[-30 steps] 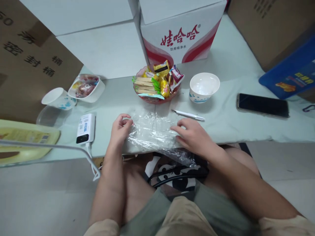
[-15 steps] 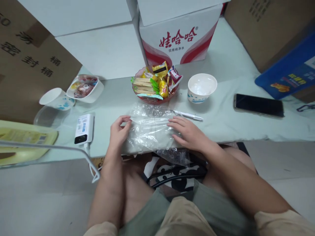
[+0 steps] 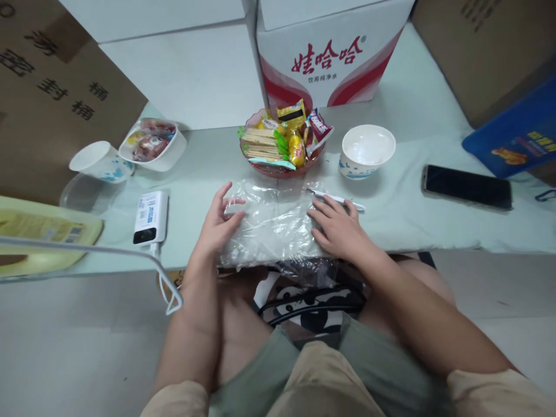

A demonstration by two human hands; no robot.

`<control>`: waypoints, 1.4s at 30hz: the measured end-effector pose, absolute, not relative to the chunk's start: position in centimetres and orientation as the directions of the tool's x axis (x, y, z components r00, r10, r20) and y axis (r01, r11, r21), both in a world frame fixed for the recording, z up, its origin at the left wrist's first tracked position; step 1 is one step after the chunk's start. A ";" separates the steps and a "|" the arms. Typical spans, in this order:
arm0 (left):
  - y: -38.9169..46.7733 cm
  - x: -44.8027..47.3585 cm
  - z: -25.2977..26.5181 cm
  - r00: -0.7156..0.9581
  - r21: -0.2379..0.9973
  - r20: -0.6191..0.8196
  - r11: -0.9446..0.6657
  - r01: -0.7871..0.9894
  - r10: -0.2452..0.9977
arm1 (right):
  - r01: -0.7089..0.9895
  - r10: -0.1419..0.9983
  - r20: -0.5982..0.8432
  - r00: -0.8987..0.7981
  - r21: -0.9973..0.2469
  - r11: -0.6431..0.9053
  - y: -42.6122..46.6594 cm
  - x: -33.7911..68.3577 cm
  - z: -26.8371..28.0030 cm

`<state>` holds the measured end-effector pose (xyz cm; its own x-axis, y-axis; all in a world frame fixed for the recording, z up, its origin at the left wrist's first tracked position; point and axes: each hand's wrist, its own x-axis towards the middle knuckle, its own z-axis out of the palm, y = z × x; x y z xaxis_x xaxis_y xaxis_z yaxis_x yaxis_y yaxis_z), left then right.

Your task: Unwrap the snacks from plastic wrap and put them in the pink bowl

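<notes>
A crinkled clear plastic bag point(image 3: 271, 223) lies across the front of the cloth-covered table, its near end hanging over the edge. At its left side is my left hand point(image 3: 219, 223), fingers apart and lifted a little, holding nothing. My right hand point(image 3: 336, 226) rests with spread fingers on the bag's right side. Just beyond those fingers lies a slim white pen-like tool point(image 3: 347, 202), partly hidden by the hand. Behind the bag stands a red glass bowl point(image 3: 278, 172) filled with wrapped snacks point(image 3: 297, 149) and a bundle of wooden sticks point(image 3: 263, 143).
Right of the snack bowl are a white paper bowl point(image 3: 367, 152) and a black phone point(image 3: 467, 186). On the left are a power bank point(image 3: 150, 217) with a cable, a tipped paper cup point(image 3: 102, 162) and a tub of snacks point(image 3: 154, 145). Cartons point(image 3: 330, 63) line the back.
My left hand has opened, its index finger raised off the bag. My right hand's fingers have spread over the bag, which lies flatter. The view has shifted slightly.
</notes>
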<state>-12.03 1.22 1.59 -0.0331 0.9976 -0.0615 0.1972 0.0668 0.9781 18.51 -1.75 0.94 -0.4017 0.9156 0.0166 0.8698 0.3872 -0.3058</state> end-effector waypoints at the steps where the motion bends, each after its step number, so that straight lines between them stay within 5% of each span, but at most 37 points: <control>1: 1.1 -12.0 1.7 -0.076 0.964 -0.105 0.120 0.236 0.992 | 0.868 0.915 0.016 -0.403 -0.312 0.387 -1.7 18.6 1.0; 6: 1.0 -12.3 2.2 -0.230 0.902 -0.134 0.215 0.374 0.964 | 0.849 0.913 0.024 -0.408 -0.357 0.389 -1.2 18.9 0.8; 10: 0.7 -12.5 2.4 -0.373 0.865 0.202 0.013 0.501 0.905 | 0.840 0.913 0.125 -0.390 -0.357 0.408 -1.1 19.1 0.9; 13: -0.2 -12.1 2.7 -0.273 0.837 0.350 -0.168 0.520 0.896 | 0.849 0.912 0.244 -0.329 -0.345 0.399 -1.5 19.0 1.5; 20: 0.4 -10.5 2.3 0.333 0.623 0.164 -0.360 0.695 0.928 | 0.804 0.902 0.238 -0.361 -0.411 0.430 -1.8 18.9 2.0; 29: 1.5 -12.5 1.3 0.281 0.564 0.074 -0.272 0.779 0.957 | 0.828 0.915 0.174 -0.364 -0.388 0.404 -0.1 20.6 0.5; 33: 0.9 -12.1 2.3 0.199 0.622 0.215 -0.291 0.727 0.956 | 0.811 0.916 0.271 -0.297 -0.435 0.392 -0.1 20.3 1.4; 37: 0.1 -12.3 2.9 0.064 0.818 0.191 -0.194 0.542 0.980 | 0.566 0.908 0.282 -0.309 -0.713 0.414 -0.2 20.6 2.5; 42: -0.3 -12.1 3.0 0.108 0.991 0.017 -0.031 0.127 0.994 | 0.099 0.965 -0.002 -0.262 -0.995 0.025 0.0 20.7 2.3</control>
<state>-12.08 -0.34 2.96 0.1080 0.9940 0.0170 0.1269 -0.0307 0.9914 20.71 -0.02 2.32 -0.2620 0.9651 -0.0020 0.0992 0.0249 -0.9948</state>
